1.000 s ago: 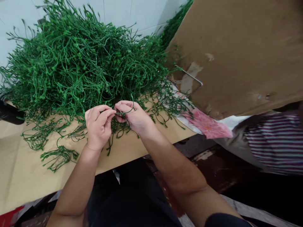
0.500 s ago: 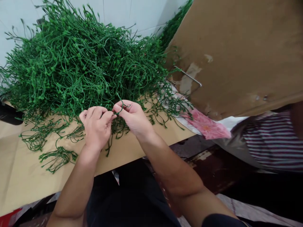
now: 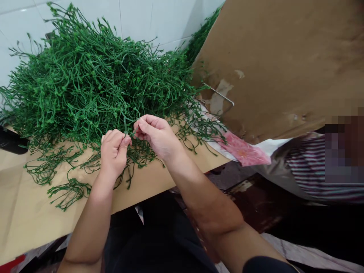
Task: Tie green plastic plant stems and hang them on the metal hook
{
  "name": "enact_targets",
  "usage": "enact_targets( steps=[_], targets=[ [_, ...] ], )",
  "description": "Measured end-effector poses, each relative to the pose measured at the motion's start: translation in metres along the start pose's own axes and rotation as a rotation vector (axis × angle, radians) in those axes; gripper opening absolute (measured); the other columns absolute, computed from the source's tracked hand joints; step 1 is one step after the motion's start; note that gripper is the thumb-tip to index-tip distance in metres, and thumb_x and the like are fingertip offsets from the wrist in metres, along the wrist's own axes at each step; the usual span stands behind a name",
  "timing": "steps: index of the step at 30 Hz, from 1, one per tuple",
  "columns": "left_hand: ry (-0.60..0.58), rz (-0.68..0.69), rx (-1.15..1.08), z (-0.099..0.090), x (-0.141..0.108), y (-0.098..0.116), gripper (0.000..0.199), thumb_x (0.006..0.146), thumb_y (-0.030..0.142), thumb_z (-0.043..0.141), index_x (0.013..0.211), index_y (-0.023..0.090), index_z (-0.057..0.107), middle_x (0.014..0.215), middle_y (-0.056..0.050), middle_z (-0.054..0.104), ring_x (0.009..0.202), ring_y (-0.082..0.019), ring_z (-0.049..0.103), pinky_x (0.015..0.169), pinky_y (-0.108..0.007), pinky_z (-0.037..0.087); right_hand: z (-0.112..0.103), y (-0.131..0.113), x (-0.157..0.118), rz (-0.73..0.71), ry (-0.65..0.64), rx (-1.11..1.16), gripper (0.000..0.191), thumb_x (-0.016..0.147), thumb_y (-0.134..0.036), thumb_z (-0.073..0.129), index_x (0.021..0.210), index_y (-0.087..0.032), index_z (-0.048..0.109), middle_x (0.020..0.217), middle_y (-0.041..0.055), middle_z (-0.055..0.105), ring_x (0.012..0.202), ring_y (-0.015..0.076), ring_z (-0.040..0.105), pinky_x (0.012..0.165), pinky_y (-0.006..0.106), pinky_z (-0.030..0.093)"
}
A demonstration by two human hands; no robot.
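Note:
My left hand (image 3: 114,153) is closed, thumb pressed against the curled fingers, pinching a thin green plastic stem (image 3: 125,125) that sticks up from its fingertips. Close beside it, my right hand (image 3: 159,137) has its thumb and fingers pinched together by the same stem; its fingertips partly hide what they grip. Behind both hands rises a large heap of green artificial stems (image 3: 85,83) with small budded tips. Looser stems (image 3: 69,191) lie on the tan board (image 3: 36,212) left of my left wrist.
A big brown cardboard sheet (image 3: 273,64) leans at the right, with a bent metal rod (image 3: 220,94) in front of it. Below lies a pink flower-print cloth (image 3: 246,149). A black object (image 3: 13,140) stands at the left edge. Someone in striped clothing (image 3: 307,167) is at the right.
The stem that curved over my right thumb now points upward from my left fingertips. My left hand has turned, thumb up, and my right fingers have curled in closer. The view has shifted slightly.

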State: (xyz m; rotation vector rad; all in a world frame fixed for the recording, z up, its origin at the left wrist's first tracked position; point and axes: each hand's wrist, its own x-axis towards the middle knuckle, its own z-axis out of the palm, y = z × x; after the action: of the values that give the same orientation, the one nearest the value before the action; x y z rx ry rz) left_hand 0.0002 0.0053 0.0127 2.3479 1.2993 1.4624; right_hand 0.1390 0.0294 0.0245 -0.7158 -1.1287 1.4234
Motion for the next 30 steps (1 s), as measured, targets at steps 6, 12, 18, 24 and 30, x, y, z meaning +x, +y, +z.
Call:
enact_targets(
  steps=[6, 12, 18, 24, 30],
  targets=[
    [-0.086, -0.230, -0.439, 0.004, -0.003, -0.006, 0.039, 0.086, 0.049, 0.044, 0.061, 0.019, 0.050, 0.061, 0.000, 0.043, 0.060, -0.012, 0.042, 0.058, -0.028, 0.034, 0.006, -0.001, -0.005, 0.218, -0.064, 0.353, 0.020, 0.084, -0.018, 0.050, 0.068, -0.016, 0.039, 0.065, -0.0064, 0.051, 0.036, -0.0023, 0.025, 0.038, 0.015, 0.020],
    [-0.123, -0.421, -0.770, 0.004, -0.010, 0.002, 0.050, 0.075, 0.063, 0.050, 0.053, 0.019, 0.041, 0.058, 0.000, 0.040, 0.054, -0.011, 0.039, 0.050, -0.027, 0.035, 0.012, -0.003, -0.015, 0.213, -0.362, 0.450, 0.029, 0.086, -0.029, 0.052, 0.068, -0.018, 0.032, 0.054, -0.0112, 0.029, 0.036, -0.0018, 0.012, 0.035, 0.012, 0.014],
    [-0.082, -0.414, -0.887, 0.002, -0.012, 0.006, 0.057, 0.073, 0.067, 0.049, 0.048, 0.020, 0.028, 0.045, 0.003, 0.026, 0.040, -0.008, 0.028, 0.038, -0.026, 0.029, 0.018, -0.006, -0.020, 0.152, -0.487, 0.450, 0.035, 0.081, -0.038, 0.058, 0.066, -0.020, 0.032, 0.051, -0.0110, 0.026, 0.038, -0.0003, 0.010, 0.033, 0.012, 0.013],
    [-0.157, -0.491, -0.828, -0.001, -0.010, -0.004, 0.050, 0.071, 0.064, 0.054, 0.051, 0.019, 0.044, 0.051, 0.001, 0.043, 0.046, -0.009, 0.040, 0.044, -0.026, 0.036, 0.012, -0.005, -0.013, 0.099, -0.366, 0.286, 0.035, 0.077, -0.044, 0.060, 0.071, -0.020, 0.035, 0.057, -0.0096, 0.035, 0.040, 0.0000, 0.019, 0.036, 0.015, 0.017],
    [-0.015, -0.487, -0.657, 0.005, -0.006, -0.017, 0.031, 0.073, 0.051, 0.062, 0.068, 0.020, 0.065, 0.071, 0.000, 0.060, 0.066, -0.011, 0.053, 0.064, -0.026, 0.044, 0.000, 0.006, -0.023, -0.165, 0.079, -0.241, 0.041, 0.068, -0.044, 0.068, 0.085, -0.021, 0.039, 0.080, -0.0020, 0.042, 0.064, 0.0067, 0.042, 0.056, 0.022, 0.040]
  ],
)
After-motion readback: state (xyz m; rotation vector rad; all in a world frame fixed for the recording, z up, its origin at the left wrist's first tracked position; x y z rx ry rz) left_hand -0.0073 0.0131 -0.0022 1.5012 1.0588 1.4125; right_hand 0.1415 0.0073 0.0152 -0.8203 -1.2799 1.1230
